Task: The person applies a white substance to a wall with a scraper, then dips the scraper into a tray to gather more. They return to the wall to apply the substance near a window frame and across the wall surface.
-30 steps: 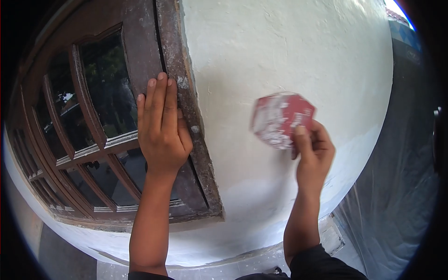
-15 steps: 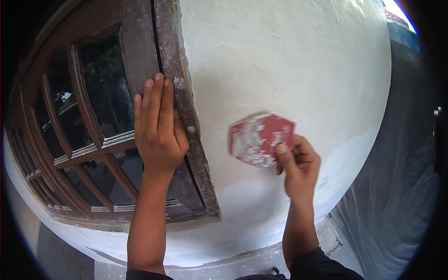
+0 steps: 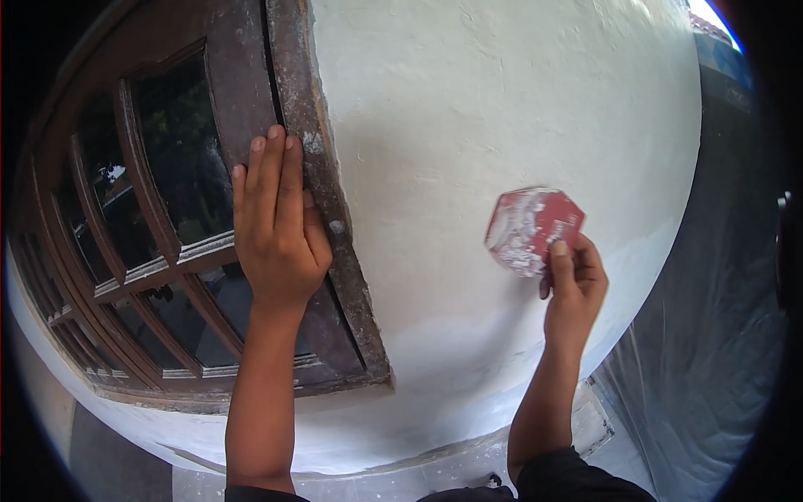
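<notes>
My left hand (image 3: 280, 238) lies flat on the brown wooden window frame (image 3: 299, 92), fingers stretched upward and close together, thumb along the side. In my right hand (image 3: 577, 293) is a flat red putty spreader (image 3: 559, 209) with angled corners, pinched at its lower right edge with the thumb on top. White putty is smeared over its left part. The spreader is close against the cream-white wall (image 3: 435, 109), right of the frame. The fingers behind it are partly hidden.
Glass panes (image 3: 180, 138) in wooden bars fill the left side. Clear plastic sheeting (image 3: 686, 376) hangs at the right, past the curved-looking wall. Below, the pale floor (image 3: 376, 485) carries white specks. The frame's edge (image 3: 355, 301) borders the wall.
My right hand has moved the putty spreader to the right and slightly up along the wall. My left hand stays on the frame, shifted slightly left in view.
</notes>
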Action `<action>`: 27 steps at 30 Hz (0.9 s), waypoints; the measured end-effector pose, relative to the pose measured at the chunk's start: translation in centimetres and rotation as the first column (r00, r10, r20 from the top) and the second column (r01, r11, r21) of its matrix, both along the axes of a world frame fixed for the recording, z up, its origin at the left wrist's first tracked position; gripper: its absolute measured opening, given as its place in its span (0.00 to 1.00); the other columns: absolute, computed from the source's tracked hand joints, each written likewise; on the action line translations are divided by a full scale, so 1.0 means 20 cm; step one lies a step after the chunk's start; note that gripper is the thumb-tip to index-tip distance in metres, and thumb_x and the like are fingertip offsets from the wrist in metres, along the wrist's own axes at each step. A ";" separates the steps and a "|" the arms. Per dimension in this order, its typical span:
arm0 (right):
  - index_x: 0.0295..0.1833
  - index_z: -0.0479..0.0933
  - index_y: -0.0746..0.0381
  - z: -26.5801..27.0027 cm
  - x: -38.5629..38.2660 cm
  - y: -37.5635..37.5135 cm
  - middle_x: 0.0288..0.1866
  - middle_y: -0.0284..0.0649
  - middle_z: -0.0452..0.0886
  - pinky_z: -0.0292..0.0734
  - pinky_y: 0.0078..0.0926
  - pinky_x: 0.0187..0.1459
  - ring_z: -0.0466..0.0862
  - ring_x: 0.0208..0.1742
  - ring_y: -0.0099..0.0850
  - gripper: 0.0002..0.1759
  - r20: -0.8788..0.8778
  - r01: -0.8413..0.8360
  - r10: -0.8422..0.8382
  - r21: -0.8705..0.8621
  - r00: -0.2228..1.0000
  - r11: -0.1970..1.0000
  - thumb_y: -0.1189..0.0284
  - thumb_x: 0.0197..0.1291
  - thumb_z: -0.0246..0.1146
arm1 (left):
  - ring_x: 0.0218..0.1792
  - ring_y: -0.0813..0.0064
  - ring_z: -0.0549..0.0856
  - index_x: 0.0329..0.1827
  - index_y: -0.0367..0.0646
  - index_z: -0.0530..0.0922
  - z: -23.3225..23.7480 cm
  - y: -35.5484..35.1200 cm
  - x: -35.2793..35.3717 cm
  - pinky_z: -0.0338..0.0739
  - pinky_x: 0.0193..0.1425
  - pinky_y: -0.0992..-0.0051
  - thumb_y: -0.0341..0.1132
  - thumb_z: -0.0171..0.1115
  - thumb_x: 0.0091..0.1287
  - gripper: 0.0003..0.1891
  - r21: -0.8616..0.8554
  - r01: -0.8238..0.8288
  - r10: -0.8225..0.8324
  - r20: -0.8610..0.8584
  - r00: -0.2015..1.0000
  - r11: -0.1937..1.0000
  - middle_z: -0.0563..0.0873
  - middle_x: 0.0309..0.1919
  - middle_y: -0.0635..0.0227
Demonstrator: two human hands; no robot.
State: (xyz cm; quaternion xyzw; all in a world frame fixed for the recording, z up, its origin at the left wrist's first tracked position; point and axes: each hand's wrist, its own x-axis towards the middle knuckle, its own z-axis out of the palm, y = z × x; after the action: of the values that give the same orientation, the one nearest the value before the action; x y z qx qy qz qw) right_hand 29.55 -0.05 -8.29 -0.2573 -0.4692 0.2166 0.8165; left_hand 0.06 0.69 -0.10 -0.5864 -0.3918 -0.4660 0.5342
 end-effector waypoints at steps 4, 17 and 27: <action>0.53 0.80 0.68 0.02 -0.14 -0.08 0.31 0.30 0.83 0.64 0.12 0.24 0.72 0.24 0.11 0.11 0.091 -0.208 0.203 0.048 0.975 0.977 0.73 0.70 0.65 | 0.76 0.60 0.69 0.72 0.39 0.73 0.00 0.00 0.00 0.59 0.80 0.50 0.26 0.50 0.66 0.28 -0.003 -0.002 0.002 0.006 1.000 1.000 0.73 0.74 0.61; 0.55 0.79 0.69 -0.03 -0.09 -0.07 0.35 0.32 0.84 0.70 0.12 0.28 0.76 0.27 0.13 0.13 0.144 -0.260 0.256 0.012 0.956 0.965 0.75 0.69 0.66 | 0.77 0.59 0.68 0.73 0.39 0.73 -0.01 0.00 0.00 0.59 0.80 0.50 0.26 0.49 0.68 0.27 -0.003 0.008 -0.008 0.000 1.000 1.000 0.72 0.75 0.61; 0.48 0.76 0.64 -0.50 0.51 -0.03 0.32 0.32 0.82 0.68 0.15 0.21 0.74 0.23 0.15 0.09 -0.161 -0.177 0.155 -0.135 0.975 0.975 0.72 0.69 0.65 | 0.76 0.42 0.65 0.72 0.21 0.64 -0.66 -0.34 0.21 0.60 0.79 0.51 0.30 0.39 0.77 0.25 -0.092 0.429 -0.384 0.308 0.871 0.899 0.67 0.73 0.37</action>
State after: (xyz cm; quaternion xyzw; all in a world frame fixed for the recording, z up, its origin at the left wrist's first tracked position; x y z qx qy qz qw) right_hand 39.80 -0.73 -18.24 -0.2604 -0.4093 0.3372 0.8068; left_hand 4.29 -6.19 -13.33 -0.6236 -0.3669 -0.6144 0.3146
